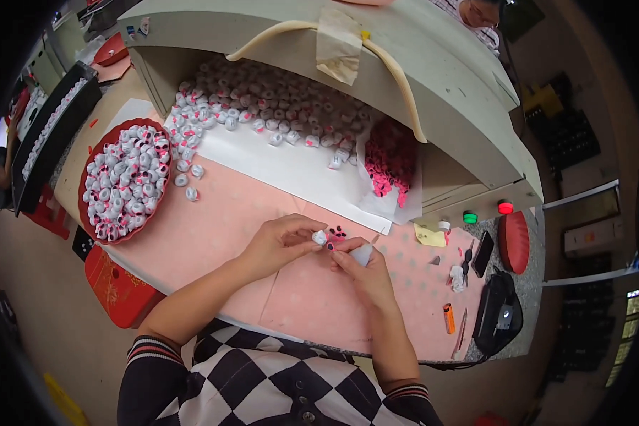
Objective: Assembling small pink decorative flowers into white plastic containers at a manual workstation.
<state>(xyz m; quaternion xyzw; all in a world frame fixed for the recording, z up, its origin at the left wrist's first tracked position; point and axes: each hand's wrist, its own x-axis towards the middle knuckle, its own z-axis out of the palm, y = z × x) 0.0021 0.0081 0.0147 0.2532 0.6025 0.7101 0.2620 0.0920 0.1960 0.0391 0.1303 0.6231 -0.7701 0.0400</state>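
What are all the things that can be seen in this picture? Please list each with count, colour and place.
small spools: many, white with pink, heaped under the shelf
red tray: one, left, full of the same spools
pink rings: a pile, on clear plastic, right of the heap
white sheet: one, under the heap
pink table mat: one, under the hands
lighter: one, orange, right
buttons: two, green and red, right
left hand: pinches one small white spool
right hand: holds a white piece
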